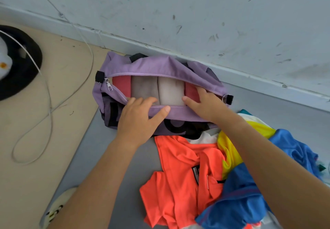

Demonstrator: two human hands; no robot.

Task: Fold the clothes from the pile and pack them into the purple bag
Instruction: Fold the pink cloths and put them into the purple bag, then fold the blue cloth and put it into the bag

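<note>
The purple bag [160,71] lay on the grey floor against the wall's skirting, directly ahead of both hands, its top zip drawn open. The left hand [141,118] gripped the near lip of the opening, fingers hooked over the edge into the bag and thumb pressed on the outer fabric. The right hand [205,102] reached into the right end of the opening with fingers spread fairly straight, pressing on a pink folded garment [192,92] there. Beyond the fingertips, the bag showed four folded pieces side by side: a pink one [122,85] at the left end, a grey one [143,87], a cream one [171,89], and the pink one under the right hand. The bag was lilac with black strap tabs, black lettering on its near side, and a silver zip pull [109,85] left of the left hand. Beneath and to the right of the forearms sprawled the unfolded pile: an orange shirt [180,175], a yellow garment [230,150] and blue fabric [292,150]. The bag's lettering was largely covered by the left hand and could not be read, and the pile ran out of view at the right and lower edges.
</note>
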